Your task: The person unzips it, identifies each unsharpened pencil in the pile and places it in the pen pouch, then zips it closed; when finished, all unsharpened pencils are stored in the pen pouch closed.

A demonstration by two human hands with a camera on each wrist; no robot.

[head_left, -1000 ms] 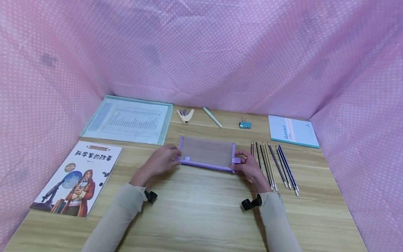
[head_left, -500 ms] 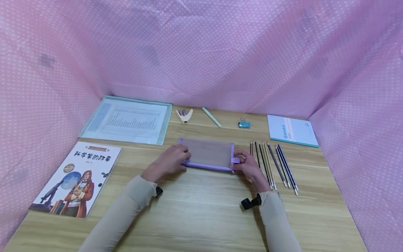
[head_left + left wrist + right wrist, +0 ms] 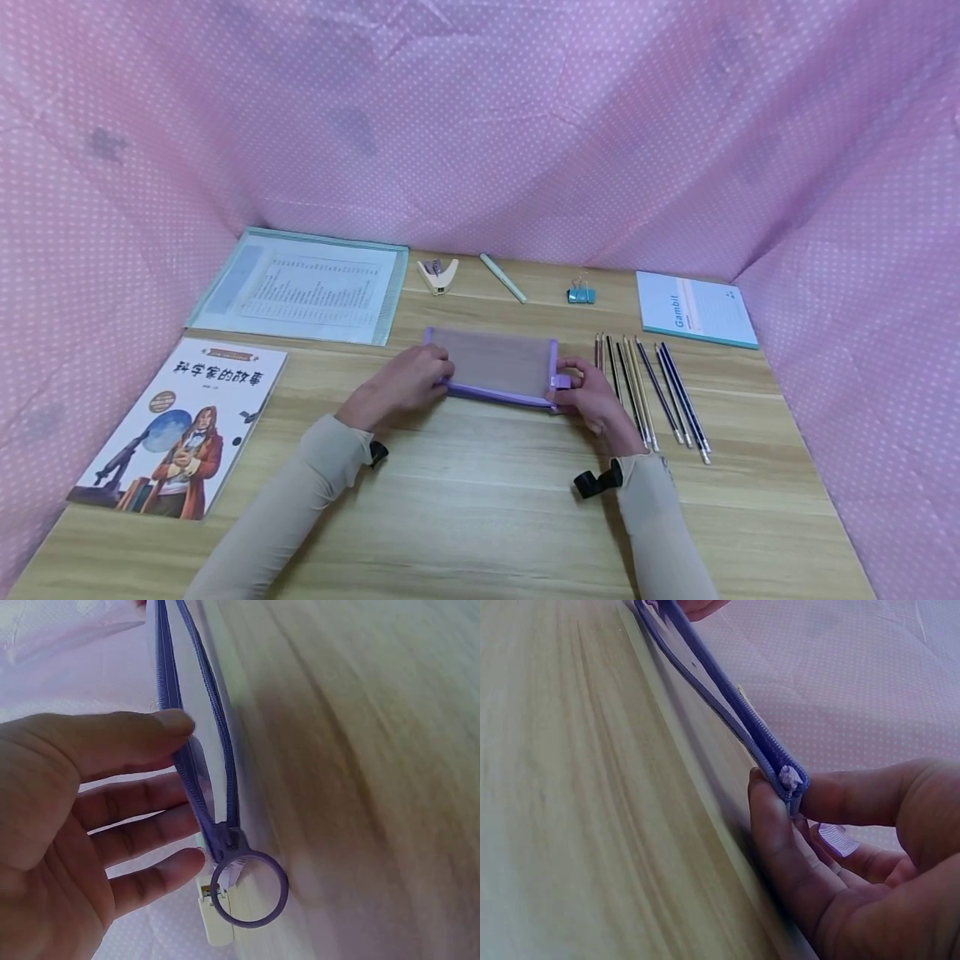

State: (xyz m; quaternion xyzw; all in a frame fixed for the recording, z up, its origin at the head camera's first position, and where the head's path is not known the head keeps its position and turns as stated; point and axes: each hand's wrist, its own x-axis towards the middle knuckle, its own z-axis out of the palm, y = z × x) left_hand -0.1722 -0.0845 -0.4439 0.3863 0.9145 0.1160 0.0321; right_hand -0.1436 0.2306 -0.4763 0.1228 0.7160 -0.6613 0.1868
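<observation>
A mesh zip pouch [image 3: 498,362] with purple edging lies on the table between both hands in the head view. My left hand [image 3: 401,382] pinches its near edge toward the left end. In the left wrist view the thumb lies on one zipper band [image 3: 171,694], with the other fingers behind it; the zipper stands unzipped, with a gap between its two bands. A purple ring pull [image 3: 284,889] hangs at that end. At the opposite end, my right hand [image 3: 588,398] pinches the pouch's corner between thumb and finger, close to a purple side tab [image 3: 837,838].
Several pencils [image 3: 651,392] lie right of the pouch. Behind it are a stapler [image 3: 438,277], a pale green pen [image 3: 504,278] and a teal binder clip [image 3: 581,296]. A notebook [image 3: 697,310], a document folder [image 3: 300,287] and a book [image 3: 180,429] flank them. Pink dotted cloth [image 3: 480,125] encloses the table.
My left hand has moved right along the pouch's near edge from its left corner, and now pinches it there. My right hand has kept its place at the right corner.
</observation>
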